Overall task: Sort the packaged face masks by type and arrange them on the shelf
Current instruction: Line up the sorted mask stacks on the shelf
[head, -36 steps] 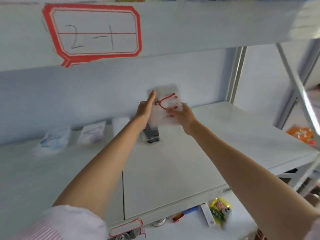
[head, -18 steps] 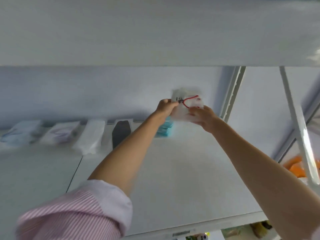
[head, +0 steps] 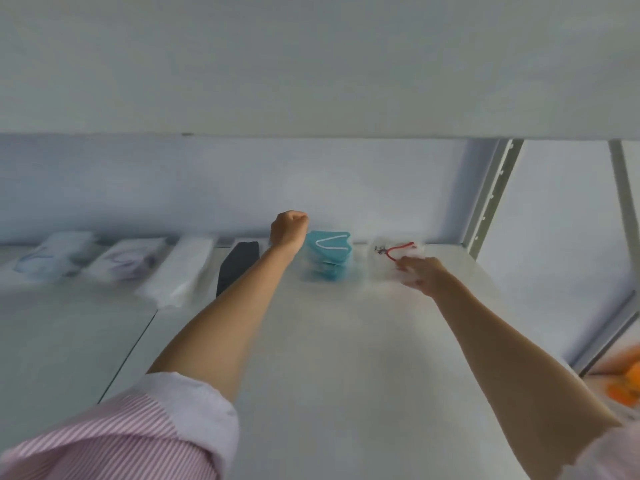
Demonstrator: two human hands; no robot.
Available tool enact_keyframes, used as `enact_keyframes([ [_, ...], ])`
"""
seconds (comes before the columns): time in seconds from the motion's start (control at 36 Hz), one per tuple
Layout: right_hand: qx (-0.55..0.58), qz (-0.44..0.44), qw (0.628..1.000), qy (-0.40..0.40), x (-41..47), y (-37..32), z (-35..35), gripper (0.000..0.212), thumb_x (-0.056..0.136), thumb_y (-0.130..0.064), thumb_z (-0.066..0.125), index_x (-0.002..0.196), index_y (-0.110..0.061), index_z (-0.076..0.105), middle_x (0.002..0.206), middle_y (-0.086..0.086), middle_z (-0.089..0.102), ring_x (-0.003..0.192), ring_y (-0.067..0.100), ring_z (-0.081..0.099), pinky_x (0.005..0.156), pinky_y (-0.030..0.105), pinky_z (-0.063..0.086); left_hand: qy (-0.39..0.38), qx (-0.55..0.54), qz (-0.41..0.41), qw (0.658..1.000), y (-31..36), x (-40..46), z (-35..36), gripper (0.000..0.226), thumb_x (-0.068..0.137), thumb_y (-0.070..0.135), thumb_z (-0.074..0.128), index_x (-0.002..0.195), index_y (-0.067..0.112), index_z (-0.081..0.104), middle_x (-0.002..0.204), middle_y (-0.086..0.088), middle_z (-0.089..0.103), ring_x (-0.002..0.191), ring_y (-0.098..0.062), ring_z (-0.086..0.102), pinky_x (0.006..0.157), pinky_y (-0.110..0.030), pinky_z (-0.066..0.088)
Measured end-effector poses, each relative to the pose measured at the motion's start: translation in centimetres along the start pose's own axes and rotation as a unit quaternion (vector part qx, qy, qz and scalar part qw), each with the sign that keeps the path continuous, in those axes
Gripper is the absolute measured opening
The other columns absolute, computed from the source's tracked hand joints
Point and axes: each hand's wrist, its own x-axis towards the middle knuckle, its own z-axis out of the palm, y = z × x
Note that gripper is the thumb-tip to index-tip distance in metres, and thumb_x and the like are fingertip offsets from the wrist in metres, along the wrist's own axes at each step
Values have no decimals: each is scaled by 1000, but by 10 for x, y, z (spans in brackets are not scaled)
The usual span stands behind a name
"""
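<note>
No legible brand, label or writing on any pkg; frame is motion-blurred.

Shelf [head: 346, 358]: flat white board, matte, w/ a seam line left of the left forearm. Upper shelf board overhangs the whole top of view. Perforated metal upright [head: 491, 202] stands at the back-right corner, beyond the right hand. Wide bare board lies between the two forearms and toward the front edge.

Left hand [head: 289, 230]: fingers curled into a fist, holds nothing visible, raised near the back wall. Right hand [head: 420, 273]: rests on the near edge of the clear mask pkg [head: 398, 258]; blur hides whether fingers pinch it or only touch.

Clear mask pkg: transparent film, white content, red ear loop, lies flat at the back of shelf, far-right end of the row.

Teal mask stack [head: 327, 259]: teal w/ white loop, between the two hands, just right of the left hand, just beside the clear pkg.

Left of the left forearm, in order outward: black mask pkg [head: 239, 265], narrow, dark; white mask pkg [head: 183, 268], long, glossy film; lilac-tinted pkg [head: 128, 259]; pale blue pkg [head: 57, 254]. All lie along the back wall.
</note>
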Motion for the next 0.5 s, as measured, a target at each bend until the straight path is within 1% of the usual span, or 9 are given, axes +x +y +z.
enact_keyframes([
  [0.06,-29,7,999,14,-1,1,4,49,71,-11,77,114,3,58,100,19,63,71,27,60,56,31,48,-9,35,-12,999,-14,6,-4,20,83,16,50,66,13,60,75,-12,61,72,-27,54,64,-32,41],
  [0.14,-75,8,997,24,4,-1,11,35,72,-12,75,102,-1,59,88,14,55,70,27,55,56,30,42,-22,57,-29,998,-35,15,-3,17,83,19,50,75,10,63,80,-18,63,79,-28,59,68,-35,45],
  [0.19,-120,6,993,19,5,-6,15,21,73,-13,70,86,-7,55,74,10,47,62,22,47,52,24,32,-31,69,-35,997,-45,18,-1,17,83,20,50,75,11,62,78,-15,60,77,-27,57,68,-36,45],
  [0.22,-141,3,990,19,6,-8,16,19,73,-14,69,83,-8,53,72,9,44,61,21,44,53,23,29,-37,72,-38,996,-49,19,0,16,84,19,49,74,11,60,77,-13,58,75,-26,54,67,-34,42],
  [0.28,-165,-9,986,13,12,-11,19,23,75,-15,69,89,-6,53,77,10,46,70,23,47,55,23,30,-43,73,-42,996,-55,22,1,14,83,19,49,72,14,55,74,-10,54,72,-21,49,64,-31,37],
  [0.33,-187,-19,982,12,16,-13,21,32,76,-18,71,97,-3,52,88,12,49,80,26,50,55,23,33,-42,75,-47,995,-60,26,2,11,81,20,50,72,16,53,72,-7,51,70,-19,48,64,-31,37],
  [0.39,-216,-20,976,14,19,-15,21,42,73,-22,73,103,0,53,99,15,50,82,27,52,53,23,35,-42,79,-49,995,-64,30,2,10,81,21,50,73,16,54,73,-6,52,70,-19,48,64,-32,38],
  [0.44,-251,-22,968,15,19,-17,21,43,74,-24,72,104,-1,54,103,16,49,83,27,51,53,24,35,-43,76,-48,995,-64,33,3,10,81,20,50,74,16,54,74,-6,52,71,-19,48,65,-32,38],
  [0.5,-274,-29,961,24,20,-20,18,52,73,-31,74,111,-1,54,110,16,50,92,28,52,62,26,41,-43,72,-50,995,-65,35,3,10,81,20,50,74,15,53,74,-7,52,71,-19,46,64,-32,37],
])
